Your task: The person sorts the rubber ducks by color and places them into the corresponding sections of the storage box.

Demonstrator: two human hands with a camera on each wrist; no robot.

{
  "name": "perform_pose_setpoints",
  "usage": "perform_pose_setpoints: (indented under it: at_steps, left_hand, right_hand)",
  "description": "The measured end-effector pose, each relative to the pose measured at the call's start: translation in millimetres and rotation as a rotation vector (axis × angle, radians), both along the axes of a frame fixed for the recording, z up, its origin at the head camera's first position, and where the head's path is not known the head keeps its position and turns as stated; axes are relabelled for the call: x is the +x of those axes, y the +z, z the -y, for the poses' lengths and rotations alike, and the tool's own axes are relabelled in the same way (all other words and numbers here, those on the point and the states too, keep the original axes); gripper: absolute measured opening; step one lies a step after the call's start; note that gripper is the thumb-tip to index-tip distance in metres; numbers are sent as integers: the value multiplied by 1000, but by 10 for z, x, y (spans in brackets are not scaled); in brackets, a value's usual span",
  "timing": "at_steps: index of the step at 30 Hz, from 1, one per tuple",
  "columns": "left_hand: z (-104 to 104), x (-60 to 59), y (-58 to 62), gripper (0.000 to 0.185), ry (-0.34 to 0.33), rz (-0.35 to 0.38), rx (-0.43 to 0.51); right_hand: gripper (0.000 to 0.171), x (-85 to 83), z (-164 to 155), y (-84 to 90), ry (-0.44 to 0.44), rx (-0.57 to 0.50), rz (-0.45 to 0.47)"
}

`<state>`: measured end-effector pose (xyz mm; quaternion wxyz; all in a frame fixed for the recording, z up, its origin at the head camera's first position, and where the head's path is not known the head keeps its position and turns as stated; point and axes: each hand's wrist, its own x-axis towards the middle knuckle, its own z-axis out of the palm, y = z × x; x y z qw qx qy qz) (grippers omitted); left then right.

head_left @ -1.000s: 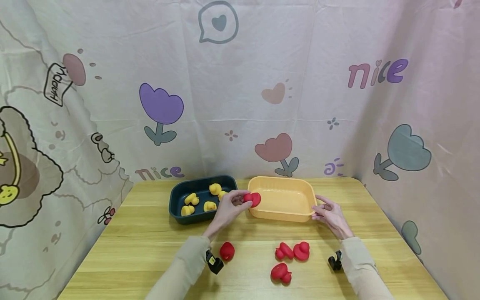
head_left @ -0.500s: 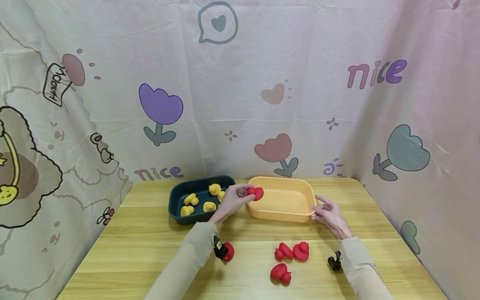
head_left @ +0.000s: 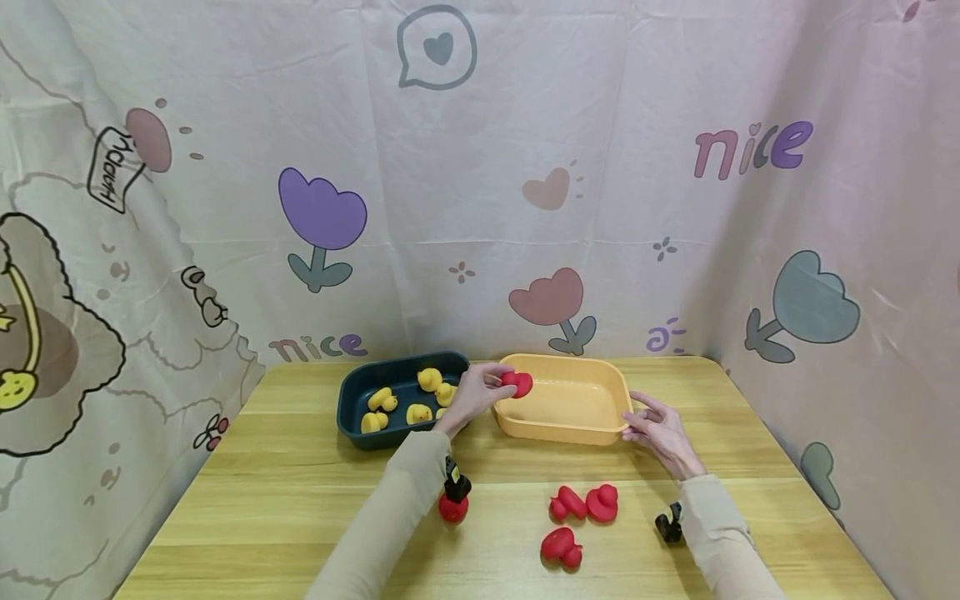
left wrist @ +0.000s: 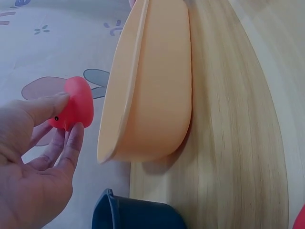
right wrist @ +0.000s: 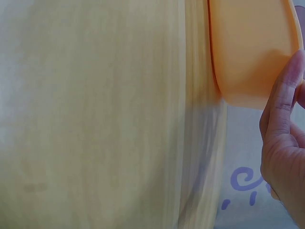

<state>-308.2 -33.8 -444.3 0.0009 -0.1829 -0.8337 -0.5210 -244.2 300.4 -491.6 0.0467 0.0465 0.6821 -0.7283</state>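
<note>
My left hand [head_left: 474, 393] pinches a red rubber duck [head_left: 519, 383] between thumb and fingertips, above the left end of a yellow-orange plastic tray [head_left: 562, 433]. In the left wrist view, the duck [left wrist: 82, 102] is apart from the tray's wall [left wrist: 159, 95], with a dark eye facing the thumb. My right hand [head_left: 663, 433] grips the tray's right end at the rim. Seen from the right wrist, a thumb lies along the tray's outer wall [right wrist: 252, 52]; the other fingers are partly hidden. No duck shows inside this tray.
Left of it stands a dark blue tray [head_left: 397, 435] with several yellow ducks [head_left: 430, 379]. Red ducks lie nearer on the wooden table [head_left: 300, 508]: one [head_left: 453, 510] partly behind the left wrist camera, others [head_left: 562, 547] in front of the yellow-orange tray. A patterned cloth [head_left: 450, 208] hangs behind.
My left hand has moved right and slightly away from me, carrying the red duck farther over the yellow-orange tray. The right hand stays at the tray's right end.
</note>
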Motion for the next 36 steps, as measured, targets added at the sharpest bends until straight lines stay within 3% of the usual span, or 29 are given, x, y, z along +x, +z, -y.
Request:
perform_pose_setpoints:
  at_steps: [19, 26, 36]
  left_hand:
    - [-149, -19, -18, 32, -1, 20, 29]
    - [-125, -4, -14, 40, -13, 25, 43]
    - [-27, 10, -45, 36, -8, 14, 71]
  right_hand:
    - [69, 3, -21, 2, 2, -1, 6]
    - [70, 1, -15, 5, 1, -2, 12]
    - [70, 10, -12, 1, 2, 3, -1]
